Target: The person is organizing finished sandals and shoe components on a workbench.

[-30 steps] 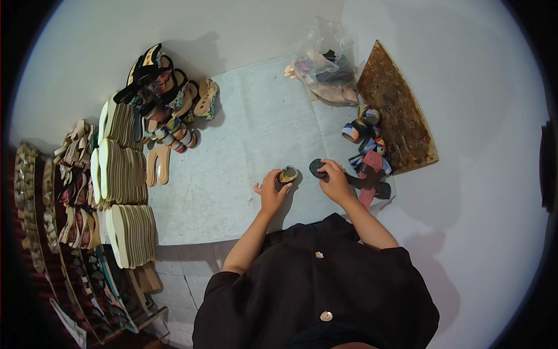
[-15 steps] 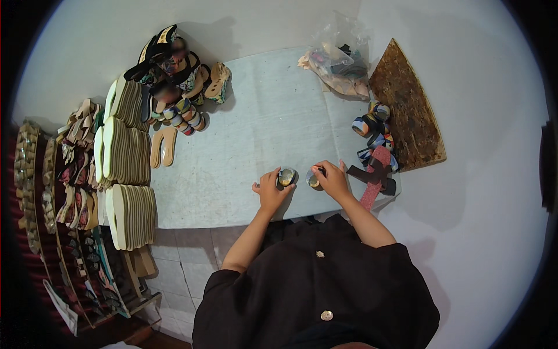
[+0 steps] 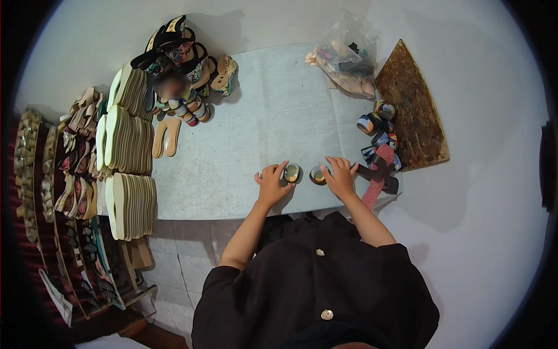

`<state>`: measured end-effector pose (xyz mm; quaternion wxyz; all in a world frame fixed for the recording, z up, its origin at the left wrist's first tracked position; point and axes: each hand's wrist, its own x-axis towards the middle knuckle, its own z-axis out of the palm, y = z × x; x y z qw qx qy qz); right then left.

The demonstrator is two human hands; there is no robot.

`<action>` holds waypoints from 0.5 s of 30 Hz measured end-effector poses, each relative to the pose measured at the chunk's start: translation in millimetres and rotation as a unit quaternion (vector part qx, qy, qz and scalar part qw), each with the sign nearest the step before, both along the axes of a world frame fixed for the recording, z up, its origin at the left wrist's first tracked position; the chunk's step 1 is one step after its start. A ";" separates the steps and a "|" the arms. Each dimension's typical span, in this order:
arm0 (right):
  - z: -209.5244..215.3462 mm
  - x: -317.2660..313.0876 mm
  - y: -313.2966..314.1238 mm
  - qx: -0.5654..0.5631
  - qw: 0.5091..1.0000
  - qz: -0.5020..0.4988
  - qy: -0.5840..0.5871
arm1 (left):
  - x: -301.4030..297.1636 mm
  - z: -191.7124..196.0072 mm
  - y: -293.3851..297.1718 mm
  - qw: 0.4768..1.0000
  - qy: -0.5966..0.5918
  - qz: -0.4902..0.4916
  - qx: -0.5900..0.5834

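Two small, round shoe heels covered in multicoloured material stand side by side near the table's front edge. My left hand [image 3: 272, 183] curves around the left heel [image 3: 292, 173], with its thumb below and fingertips above. Beside the right heel [image 3: 317, 175], my right hand [image 3: 340, 179] has its fingers spread, and the thumb reaches the heel's edge. Pale, hollow-looking tops show on both heels. Further right lie several similar patterned heels [image 3: 369, 123] and a pink sandal piece with dark straps [image 3: 379, 174].
Stacks of cream soles [image 3: 131, 139] line the table's left edge, beside a pair of tan insoles [image 3: 167, 138]. Finished wedge sandals [image 3: 224, 75] pile up behind. A clear plastic bag of scraps [image 3: 349, 70] and a brown board [image 3: 412, 110] stand at the right.
My right hand has moved off the top of its heel and spread its fingers to the right. My left hand stays around the other heel. The view has shifted slightly.
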<state>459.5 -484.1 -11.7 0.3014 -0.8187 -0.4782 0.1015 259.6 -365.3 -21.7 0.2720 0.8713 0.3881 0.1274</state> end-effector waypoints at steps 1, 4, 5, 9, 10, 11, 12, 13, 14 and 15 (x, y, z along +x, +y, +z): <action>4.1 -2.8 -5.5 -0.016 1.000 -0.003 -0.011 | -0.9 -0.4 -0.2 1.000 0.000 0.005 0.004; 14.7 -11.9 -17.5 -0.047 0.998 0.003 -0.028 | -1.4 -0.9 1.0 1.000 -0.004 0.011 0.003; 16.1 -14.8 -20.0 -0.062 0.997 0.012 -0.033 | -1.7 -1.0 0.9 1.000 -0.006 0.010 -0.003; 14.6 -21.0 -15.2 -0.075 0.997 0.002 -0.015 | -1.1 -0.1 2.2 1.000 -0.005 0.010 0.015; 14.6 -21.8 -12.2 -0.083 0.997 0.006 0.002 | -1.5 0.6 1.8 1.000 -0.012 0.012 0.024; 15.6 -22.6 -9.4 -0.091 0.996 0.011 0.018 | -2.4 2.4 1.7 0.999 -0.020 0.014 0.032; 16.4 -25.6 -5.9 -0.091 0.996 0.013 0.017 | -4.8 4.4 2.8 0.999 -0.021 0.017 0.032; 17.1 -31.0 -1.9 -0.092 0.995 0.031 0.019 | -8.0 6.6 4.5 0.999 -0.018 0.021 0.028; 18.2 -34.9 1.2 -0.093 0.994 0.051 0.020 | -10.5 8.0 5.5 0.999 -0.017 0.028 0.024; 17.5 -38.8 4.1 -0.093 0.994 0.057 0.018 | -13.8 8.4 7.5 0.999 -0.018 0.034 0.024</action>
